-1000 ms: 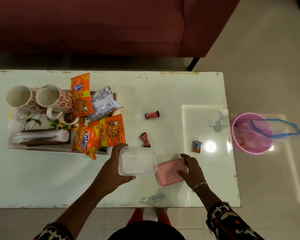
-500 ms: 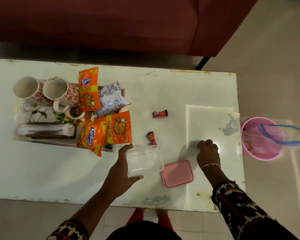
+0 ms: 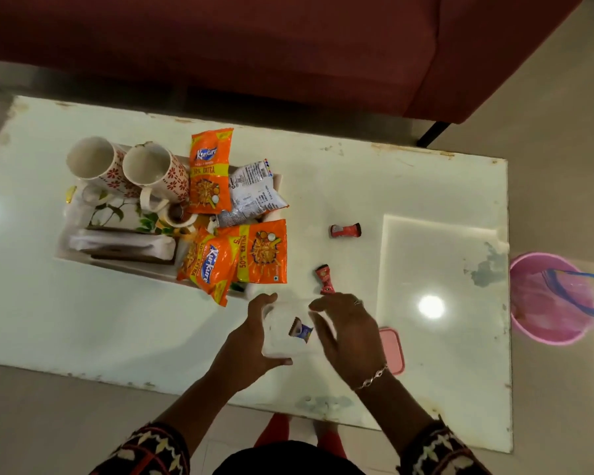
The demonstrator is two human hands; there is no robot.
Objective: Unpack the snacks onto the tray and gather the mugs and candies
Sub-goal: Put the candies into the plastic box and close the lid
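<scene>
One small blue-and-white wrapped candy [image 3: 301, 331] lies inside the clear plastic box [image 3: 282, 347], at the near middle of the white worktop [image 3: 357, 186]. Left hand [image 3: 251, 341]: grip closed on the box's left side, thumb along the near edge, fingers curled over the far rim. Right hand [image 3: 348, 332]: over the box's right side, fingers spread and loose, grip open and holding nothing; whether it touches the box cannot be told.

Two red wrapped candies still on the worktop: one [image 3: 325, 280] just beyond the right hand's fingertips, the other [image 3: 345, 230] farther back, apart from it.

Pink rectangular lid [image 3: 393, 349] flat on the worktop, just right of the box, partly hidden by the right wrist.

White tray [image 3: 144, 270] at left. On it: two white mugs with red flower print [image 3: 131, 169], side by side at the far left corner; three orange snack packets, one upright at the far edge [image 3: 210, 173], two overlapping at the near right corner [image 3: 237, 258], hanging over the rim; a silver-white packet [image 3: 254, 193] between them.

Pink bucket [image 3: 549, 299] on the floor right of the worktop, with a clear blue-edged bag [image 3: 587, 289] draped over its rim. Dark red sofa [image 3: 254, 46] behind.
</scene>
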